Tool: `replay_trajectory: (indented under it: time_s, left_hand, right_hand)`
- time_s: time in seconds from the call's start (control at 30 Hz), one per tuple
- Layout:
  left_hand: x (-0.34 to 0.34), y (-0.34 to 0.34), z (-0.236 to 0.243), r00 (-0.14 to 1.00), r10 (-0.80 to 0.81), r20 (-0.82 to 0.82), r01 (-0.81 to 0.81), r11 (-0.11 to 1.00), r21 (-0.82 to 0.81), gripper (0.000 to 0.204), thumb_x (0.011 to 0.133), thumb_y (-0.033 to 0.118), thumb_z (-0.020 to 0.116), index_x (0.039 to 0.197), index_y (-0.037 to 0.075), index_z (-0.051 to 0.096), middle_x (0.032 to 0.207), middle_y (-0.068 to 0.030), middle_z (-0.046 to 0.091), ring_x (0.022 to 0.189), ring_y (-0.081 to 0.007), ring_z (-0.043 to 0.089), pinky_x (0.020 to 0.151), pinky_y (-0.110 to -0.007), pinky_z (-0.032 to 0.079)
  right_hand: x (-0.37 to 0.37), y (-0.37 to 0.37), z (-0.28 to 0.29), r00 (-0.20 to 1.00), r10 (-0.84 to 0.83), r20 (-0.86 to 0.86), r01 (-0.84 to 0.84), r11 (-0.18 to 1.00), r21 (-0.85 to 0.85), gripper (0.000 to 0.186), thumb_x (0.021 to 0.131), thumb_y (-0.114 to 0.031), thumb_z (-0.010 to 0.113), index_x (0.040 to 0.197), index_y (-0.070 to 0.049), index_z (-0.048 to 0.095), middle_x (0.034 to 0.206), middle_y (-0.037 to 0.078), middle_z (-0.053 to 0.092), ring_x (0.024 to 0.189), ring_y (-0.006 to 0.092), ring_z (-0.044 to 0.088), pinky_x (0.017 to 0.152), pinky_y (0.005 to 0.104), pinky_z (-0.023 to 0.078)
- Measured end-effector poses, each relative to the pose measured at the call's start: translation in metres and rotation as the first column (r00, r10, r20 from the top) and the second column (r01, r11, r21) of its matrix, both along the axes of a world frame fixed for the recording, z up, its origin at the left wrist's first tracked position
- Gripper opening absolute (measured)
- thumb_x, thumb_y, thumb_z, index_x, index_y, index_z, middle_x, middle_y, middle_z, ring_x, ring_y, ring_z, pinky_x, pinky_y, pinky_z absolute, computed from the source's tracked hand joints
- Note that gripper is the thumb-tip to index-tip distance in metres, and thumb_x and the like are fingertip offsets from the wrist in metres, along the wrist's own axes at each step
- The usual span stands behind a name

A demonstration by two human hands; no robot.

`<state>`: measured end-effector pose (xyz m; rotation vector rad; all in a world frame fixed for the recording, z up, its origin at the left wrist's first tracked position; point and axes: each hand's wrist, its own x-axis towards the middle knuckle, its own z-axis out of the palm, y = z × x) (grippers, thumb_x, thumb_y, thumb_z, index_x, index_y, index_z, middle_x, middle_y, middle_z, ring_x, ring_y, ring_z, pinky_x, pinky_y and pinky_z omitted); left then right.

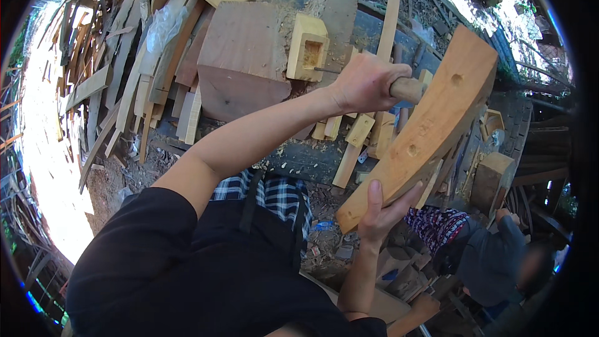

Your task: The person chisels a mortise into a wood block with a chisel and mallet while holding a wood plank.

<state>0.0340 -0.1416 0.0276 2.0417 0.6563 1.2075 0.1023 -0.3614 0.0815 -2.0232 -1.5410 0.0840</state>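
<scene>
My left hand is closed around the wooden handle of a tool. Its thin metal shaft points left, with the end at a small yellowish wooden block that has a squarish hollow. My right hand grips the lower end of a long, thick, slightly curved wooden beam, thumb on top and fingers beneath. The beam is tilted up to the right and bears two round dents. Its edge meets the handle's butt in view; whether they touch, I cannot tell.
A large brown wooden block lies left of the small one on a dark bench. Loose offcuts are scattered before me. Long slats pile up at left. Another person is at lower right, beside a wood block.
</scene>
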Motion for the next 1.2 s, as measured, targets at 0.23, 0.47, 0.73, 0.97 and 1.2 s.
replay_trajectory:
  time_s: [0.23,0.47,0.73,0.97,1.2]
  left_hand:
    - [0.004,-0.017,0.007,0.998,-0.059,0.003,0.059,0.997,0.047,0.016,0.074,0.017,0.072,0.083,0.012,0.060,0.066,-0.0096,0.060,0.060,-0.0312,0.060,0.051,-0.037,0.046]
    - [0.006,-0.025,-0.002,0.992,-0.102,-0.079,0.110,0.990,0.091,0.014,0.080,0.024,0.069,0.080,0.014,0.059,0.063,-0.0061,0.059,0.058,-0.0288,0.060,0.048,-0.037,0.044]
    - [0.009,-0.027,-0.011,0.970,-0.104,-0.222,0.134,0.983,0.127,0.016,0.068,0.018,0.070,0.081,0.016,0.060,0.064,-0.0013,0.061,0.058,-0.0262,0.062,0.047,-0.037,0.044]
    - [0.013,-0.032,-0.020,0.962,-0.117,-0.245,0.157,0.976,0.150,0.013,0.073,0.020,0.070,0.081,0.016,0.061,0.062,-0.0037,0.060,0.055,-0.0255,0.061,0.046,-0.036,0.044]
    - [0.005,-0.007,-0.007,0.998,0.019,-0.061,-0.014,0.997,0.078,0.022,0.069,0.022,0.076,0.082,0.012,0.062,0.064,-0.0094,0.060,0.061,-0.0311,0.061,0.052,-0.037,0.047]
  right_hand:
    - [-0.013,-0.005,0.001,0.810,-0.139,-0.569,0.251,0.960,0.121,0.069,0.081,-0.011,0.054,0.141,0.000,0.021,0.104,0.021,0.052,0.082,0.0248,0.057,0.072,0.0378,0.051]
    - [-0.012,-0.012,0.010,0.565,0.196,-0.801,0.282,0.867,0.410,0.063,0.081,-0.011,0.054,0.134,0.007,0.025,0.100,0.022,0.052,0.079,0.0264,0.057,0.071,0.0380,0.051]
    - [-0.005,-0.025,-0.008,0.564,0.040,-0.825,0.312,0.914,0.258,0.074,0.084,-0.017,0.056,0.143,-0.001,0.016,0.104,0.023,0.052,0.086,0.0278,0.057,0.078,0.0380,0.050]
    - [0.004,-0.035,-0.009,0.681,-0.296,-0.670,0.339,0.938,-0.070,0.069,0.088,-0.020,0.056,0.140,0.011,0.022,0.130,0.022,0.041,0.118,0.0267,0.044,0.101,0.0354,0.035]
    - [0.014,-0.012,-0.028,0.973,-0.052,-0.224,0.071,0.995,0.077,0.060,0.084,-0.016,0.056,0.134,0.001,0.028,0.098,0.020,0.053,0.073,0.0230,0.056,0.064,0.0337,0.050]
